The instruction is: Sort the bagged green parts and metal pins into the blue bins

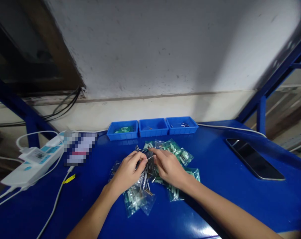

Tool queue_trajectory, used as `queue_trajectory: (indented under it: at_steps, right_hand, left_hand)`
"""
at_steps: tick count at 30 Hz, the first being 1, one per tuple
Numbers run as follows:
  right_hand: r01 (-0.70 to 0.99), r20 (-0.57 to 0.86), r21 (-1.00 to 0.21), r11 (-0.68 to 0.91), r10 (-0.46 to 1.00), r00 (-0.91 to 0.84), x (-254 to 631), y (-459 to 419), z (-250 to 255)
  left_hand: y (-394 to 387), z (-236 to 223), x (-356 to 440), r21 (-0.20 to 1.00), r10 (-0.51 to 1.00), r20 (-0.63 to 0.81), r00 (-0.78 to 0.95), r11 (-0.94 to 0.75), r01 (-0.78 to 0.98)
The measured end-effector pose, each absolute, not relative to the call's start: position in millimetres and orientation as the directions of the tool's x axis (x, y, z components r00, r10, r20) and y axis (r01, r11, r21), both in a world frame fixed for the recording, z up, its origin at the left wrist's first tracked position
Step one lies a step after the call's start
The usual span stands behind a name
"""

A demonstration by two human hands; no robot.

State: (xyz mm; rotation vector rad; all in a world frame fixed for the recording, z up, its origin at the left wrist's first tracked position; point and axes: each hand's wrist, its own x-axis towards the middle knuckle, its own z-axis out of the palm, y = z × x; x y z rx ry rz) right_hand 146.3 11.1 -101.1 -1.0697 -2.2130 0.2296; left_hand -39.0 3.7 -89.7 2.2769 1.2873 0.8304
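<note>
My left hand (127,172) and my right hand (168,166) meet over a heap of small clear plastic bags (176,152) with green and white parts, in the middle of the blue table (215,205). Both hands have their fingers pinched together at a clear bag with thin metal pins (146,179) between them. More metal pins lie loose under my hands. Another bag (137,200) lies just in front of my left wrist.
Three small blue trays (152,127) stand in a row at the back against the wall, with a few parts inside. A dark phone (253,158) lies at the right. A white power strip (33,159) with cables sits at the left edge.
</note>
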Motion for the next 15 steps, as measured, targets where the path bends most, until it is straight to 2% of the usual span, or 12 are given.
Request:
queue_trajectory:
  at_steps: [8,12,15]
  right_hand:
    - [0.725,0.565,-0.373,0.579,0.762,-0.317,141.4,10.4,-105.3]
    - [0.774,0.624,-0.320,0.546,0.736,-0.261,137.4,10.6,-108.3]
    - [0.847,0.637,-0.241,0.473,0.736,-0.230,133.1,9.5,-108.1]
  left_hand:
    - [-2.7,-87.1,-29.6,0.614,0.878,0.283,0.387,-0.475,0.631]
    - [-5.3,-87.5,-22.8,0.555,0.863,0.310,0.398,-0.505,0.661]
    - [-6.4,-89.1,-17.7,0.457,0.847,0.362,0.389,-0.525,0.718]
